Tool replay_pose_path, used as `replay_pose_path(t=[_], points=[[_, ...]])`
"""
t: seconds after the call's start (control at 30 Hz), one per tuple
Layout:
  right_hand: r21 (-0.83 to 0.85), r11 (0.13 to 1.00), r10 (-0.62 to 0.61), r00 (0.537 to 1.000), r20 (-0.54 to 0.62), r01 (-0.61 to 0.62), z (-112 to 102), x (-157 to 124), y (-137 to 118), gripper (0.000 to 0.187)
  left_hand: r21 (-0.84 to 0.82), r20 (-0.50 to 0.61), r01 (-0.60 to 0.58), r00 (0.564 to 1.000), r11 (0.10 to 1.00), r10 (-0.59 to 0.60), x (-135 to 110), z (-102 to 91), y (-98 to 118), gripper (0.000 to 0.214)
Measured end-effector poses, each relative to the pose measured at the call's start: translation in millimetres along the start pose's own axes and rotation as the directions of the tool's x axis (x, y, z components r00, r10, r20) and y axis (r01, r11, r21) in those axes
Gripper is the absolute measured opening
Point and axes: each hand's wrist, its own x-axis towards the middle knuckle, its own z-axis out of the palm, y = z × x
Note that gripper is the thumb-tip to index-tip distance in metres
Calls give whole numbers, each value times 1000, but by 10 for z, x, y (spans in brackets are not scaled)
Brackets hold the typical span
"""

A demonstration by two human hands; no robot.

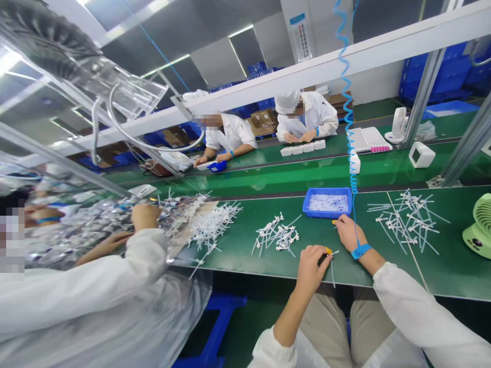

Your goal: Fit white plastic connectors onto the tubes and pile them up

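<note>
My left hand is over the near edge of the green bench, with thumb and forefinger pinched. Between them is a thin translucent tube hanging down, with a short pale end sticking out to the right. A yellow cover sits on a fingertip. My right hand, with a blue wrist strap, is closed just in front of a blue tray; whatever its fingertips hold is too small to make out. Small white pieces fill the tray. A loose pile of tubes with white fittings lies left of my hands.
Another tube pile lies on the right, beside a green fan. At left, a co-worker's sleeve reaches over the bench near a larger tube heap. A coiled blue cord hangs to my right wrist. Two people work across the line.
</note>
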Motion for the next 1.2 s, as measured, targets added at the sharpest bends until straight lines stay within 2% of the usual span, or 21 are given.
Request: replay_pose_path(t=[0.1, 0.23, 0.4, 0.57, 0.67, 0.77, 0.9, 1.0, 1.13, 1.2], points=[[-51, 998, 46, 999, 24, -45, 21, -2, -1, 35, 35, 20, 6, 1000, 999, -7, 14, -38, 52, 6], [-27, 997, 70, 998, 1, -70, 27, 4, -34, 36, 12, 29, -6, 1000, 1000, 5, 4, -87, 42, 14], [110, 991, 81, 994, -68, -74, 4, -34, -93, 29, 38, 40, -30, 999, 999, 28, -15, -61, -47, 8], [294, 955, 73, 992, -99, -41, -68, -337, -141, 21, 34, 57, -64, 996, 997, 62, -1, -54, -55, 4], [514, 857, 94, 988, -119, -19, -81, -570, -167, 22, 31, 66, -51, 997, 998, 49, -6, -61, -47, 10], [735, 677, 189, 974, -123, -38, -100, -684, -190, 22, 20, 76, -30, 997, 999, 28, -6, -67, -36, 15], [808, 581, 232, 972, -45, -101, -158, -675, -223, 24, 4, 74, -8, 997, 1000, 8, 9, -76, 11, 18], [805, 587, 194, 980, -38, -85, -192, -670, -214, 24, 1, 69, 10, 998, 1000, -10, 11, -77, 64, 19], [714, 699, 106, 992, -70, -24, -157, -691, -91, 28, 7, 75, 17, 997, 1000, -17, 16, -52, 95, 21], [689, 724, 107, 993, -56, -39, -103, -698, -8, 32, 15, 65, 18, 998, 1000, -19, 21, -38, 85, 22]])
